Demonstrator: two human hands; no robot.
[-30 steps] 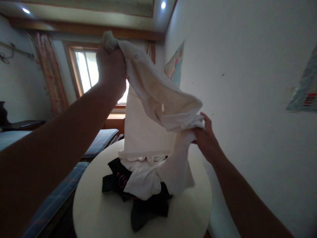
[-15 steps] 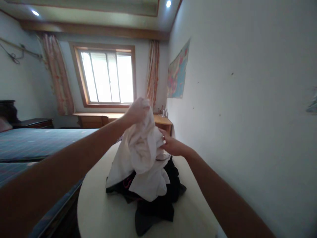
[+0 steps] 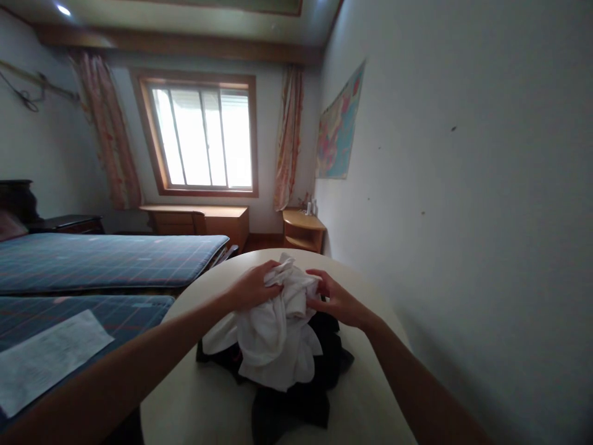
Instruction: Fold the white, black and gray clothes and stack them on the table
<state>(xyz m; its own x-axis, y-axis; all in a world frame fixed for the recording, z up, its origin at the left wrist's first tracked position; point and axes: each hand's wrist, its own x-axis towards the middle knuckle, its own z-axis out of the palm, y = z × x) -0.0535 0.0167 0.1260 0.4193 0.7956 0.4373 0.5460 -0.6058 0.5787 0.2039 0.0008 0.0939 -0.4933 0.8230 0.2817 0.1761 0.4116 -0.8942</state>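
Observation:
A crumpled white garment (image 3: 273, 330) lies bunched over a pile of black clothes (image 3: 296, 402) on a cream round-ended table (image 3: 185, 395). My left hand (image 3: 254, 285) grips the white cloth at its upper left, fingers curled into the folds. On the other side, my right hand (image 3: 336, 300) pinches the same cloth at its upper right edge. What kind of garment it is cannot be made out. Dark fabric pokes out below and to the right of the white folds.
Left of the table stand beds with blue plaid mattresses (image 3: 111, 259), and a sheet of paper (image 3: 55, 358) lies on the nearer one. A white wall (image 3: 486, 247) runs along the right. Beyond the table are a wooden desk (image 3: 222, 216) and a corner shelf (image 3: 303, 228).
My left hand has come down with the raised white cloth, which now sits lower and more bunched on the pile. My right hand has moved slightly down and right, still holding its edge.

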